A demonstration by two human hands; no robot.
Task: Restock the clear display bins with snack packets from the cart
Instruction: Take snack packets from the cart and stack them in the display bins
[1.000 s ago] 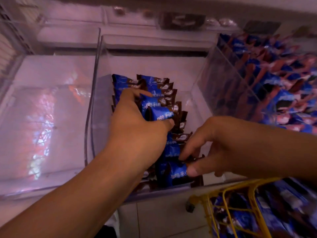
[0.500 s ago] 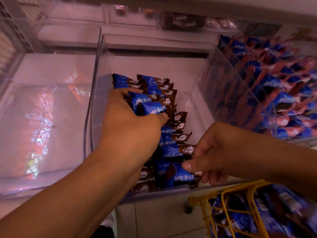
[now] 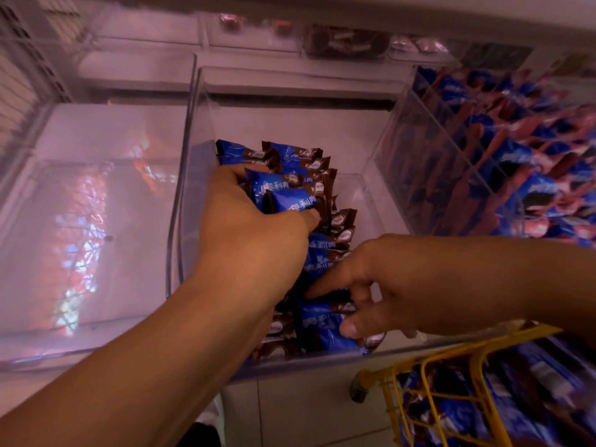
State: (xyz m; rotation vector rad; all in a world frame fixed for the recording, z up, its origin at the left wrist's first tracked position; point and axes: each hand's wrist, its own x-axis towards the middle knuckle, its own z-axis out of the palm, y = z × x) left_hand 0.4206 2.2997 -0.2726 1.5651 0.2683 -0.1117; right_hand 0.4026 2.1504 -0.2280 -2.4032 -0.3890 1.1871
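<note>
We're leaning over the middle clear bin right now, both hands in it. Our left hand is sitting on the row of blue-and-brown snack packets that's running along the bin's left wall, and its grip is curled round a small bunch of them, thumb pressing on the top packet with the white lettering. Our right hand is coming in from the right near the bin's front edge, and it's pinching a single blue packet there, thumb on top of it and index finger stretching out over the packets just behind. The row is taking up the left half of the bin from the front wall to about the middle; the right half of the bin floor is showing bare plastic.

The bin on the left is just showing colourful reflections in its walls. The bin on the right is holding a heap of blue and reddish packets. Down at the bottom right the yellow wire cart is standing beside the shelf front, with more blue packets lying inside it. Higher up at the back there are more clear bins, too blurry to read.
</note>
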